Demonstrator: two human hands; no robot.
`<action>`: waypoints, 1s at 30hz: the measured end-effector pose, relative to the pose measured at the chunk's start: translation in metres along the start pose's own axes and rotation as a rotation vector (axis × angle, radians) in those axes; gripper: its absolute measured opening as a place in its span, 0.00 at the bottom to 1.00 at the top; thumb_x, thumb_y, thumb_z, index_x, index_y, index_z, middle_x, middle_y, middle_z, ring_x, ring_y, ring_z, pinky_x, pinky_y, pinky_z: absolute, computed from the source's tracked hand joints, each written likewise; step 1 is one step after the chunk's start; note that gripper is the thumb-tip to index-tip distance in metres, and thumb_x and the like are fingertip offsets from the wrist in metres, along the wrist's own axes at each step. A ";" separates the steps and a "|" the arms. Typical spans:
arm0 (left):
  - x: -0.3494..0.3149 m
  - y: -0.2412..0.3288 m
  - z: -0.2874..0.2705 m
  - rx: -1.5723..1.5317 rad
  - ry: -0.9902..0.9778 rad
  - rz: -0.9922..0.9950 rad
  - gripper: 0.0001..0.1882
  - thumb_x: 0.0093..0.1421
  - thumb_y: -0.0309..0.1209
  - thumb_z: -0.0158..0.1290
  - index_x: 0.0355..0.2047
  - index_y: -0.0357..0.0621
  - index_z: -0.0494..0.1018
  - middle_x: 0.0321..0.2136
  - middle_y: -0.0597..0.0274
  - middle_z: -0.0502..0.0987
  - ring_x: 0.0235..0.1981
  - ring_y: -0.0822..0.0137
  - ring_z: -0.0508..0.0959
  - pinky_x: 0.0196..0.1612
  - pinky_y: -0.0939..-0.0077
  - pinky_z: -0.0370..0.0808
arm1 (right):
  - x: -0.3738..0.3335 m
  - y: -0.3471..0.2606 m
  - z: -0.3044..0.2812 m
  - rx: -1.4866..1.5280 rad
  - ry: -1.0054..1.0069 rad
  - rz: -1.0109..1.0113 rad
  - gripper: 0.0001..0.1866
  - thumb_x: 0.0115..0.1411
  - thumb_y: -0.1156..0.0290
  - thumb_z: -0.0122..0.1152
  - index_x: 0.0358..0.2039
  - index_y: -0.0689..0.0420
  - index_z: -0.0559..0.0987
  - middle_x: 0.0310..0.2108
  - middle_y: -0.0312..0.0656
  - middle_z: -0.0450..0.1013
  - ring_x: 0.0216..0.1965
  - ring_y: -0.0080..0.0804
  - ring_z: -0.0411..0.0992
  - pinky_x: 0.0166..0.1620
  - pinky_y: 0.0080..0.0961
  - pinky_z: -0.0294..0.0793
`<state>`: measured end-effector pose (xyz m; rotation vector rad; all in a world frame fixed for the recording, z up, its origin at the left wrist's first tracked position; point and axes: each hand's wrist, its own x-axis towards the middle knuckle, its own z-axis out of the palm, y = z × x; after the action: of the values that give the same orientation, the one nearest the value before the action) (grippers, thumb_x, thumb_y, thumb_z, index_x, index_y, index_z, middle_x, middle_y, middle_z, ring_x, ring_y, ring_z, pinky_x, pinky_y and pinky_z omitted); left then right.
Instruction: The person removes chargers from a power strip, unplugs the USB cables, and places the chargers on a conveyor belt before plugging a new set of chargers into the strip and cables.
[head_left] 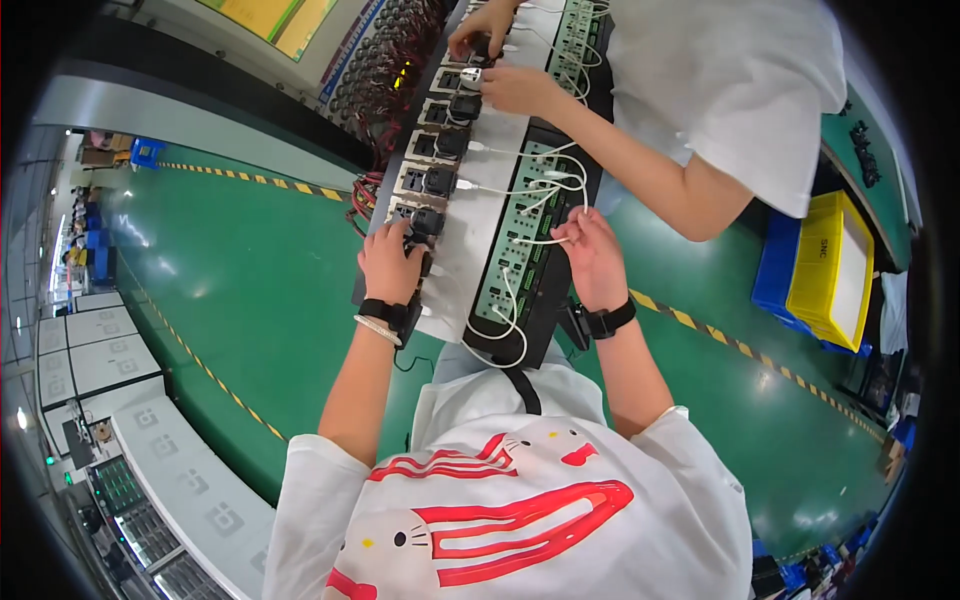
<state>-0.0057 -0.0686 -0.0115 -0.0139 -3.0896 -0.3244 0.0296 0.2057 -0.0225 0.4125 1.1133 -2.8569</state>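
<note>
Black power adapters (432, 180) are seated in a row of sockets along a long grey test strip (462, 262) that runs away from the person, beside a dark panel (520, 255) with green ports. About six adapters can be counted, though the farthest ones are partly covered by a co-worker's hands. The nearest adapter (424, 222) is touched by the left hand (390, 262), whose fingers are curled over it; whether it is actually gripped cannot be told, since the fingertips are hidden. A white cable (540, 240) is pinched between the fingers of the right hand (594, 258), just above the dark panel. Several more white cables, perhaps five or six, are strung between the adapters and the panel; their tangle makes an exact count hard. One black watch is worn on each wrist, with a light bracelet on the left as well. Two hands of the co-worker (505, 60) are closed on adapters at the far end. A yellow bin (830, 265) is stacked on a blue one at the right, partly cut off by the rim.
</note>
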 end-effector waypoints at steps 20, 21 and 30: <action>0.062 0.008 0.002 0.073 -0.309 0.006 0.19 0.46 0.41 0.61 0.41 0.63 0.78 0.37 0.62 0.78 0.45 0.58 0.72 0.49 0.52 0.59 | 0.047 0.083 0.042 -1.265 -0.341 -0.029 0.16 0.63 0.62 0.41 0.29 0.59 0.73 0.26 0.45 0.73 0.30 0.42 0.72 0.35 0.34 0.68; 0.060 0.004 0.004 0.068 -0.289 0.012 0.18 0.45 0.41 0.61 0.39 0.63 0.78 0.35 0.63 0.78 0.44 0.59 0.73 0.48 0.53 0.59 | 0.055 0.096 0.042 -1.261 -0.354 -0.029 0.16 0.63 0.62 0.41 0.29 0.59 0.73 0.26 0.45 0.73 0.30 0.42 0.72 0.35 0.34 0.68; 0.065 -0.002 0.005 0.050 -0.360 -0.009 0.18 0.46 0.41 0.61 0.40 0.62 0.79 0.34 0.62 0.78 0.43 0.59 0.74 0.48 0.56 0.62 | 0.078 0.126 0.042 -1.252 -0.296 0.147 0.17 0.63 0.61 0.43 0.28 0.60 0.75 0.24 0.46 0.72 0.29 0.40 0.70 0.35 0.32 0.68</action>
<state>-0.0713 -0.0690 -0.0139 -0.0639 -3.4543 -0.2707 -0.0373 0.0879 -0.0963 -0.0281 2.2603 -1.5113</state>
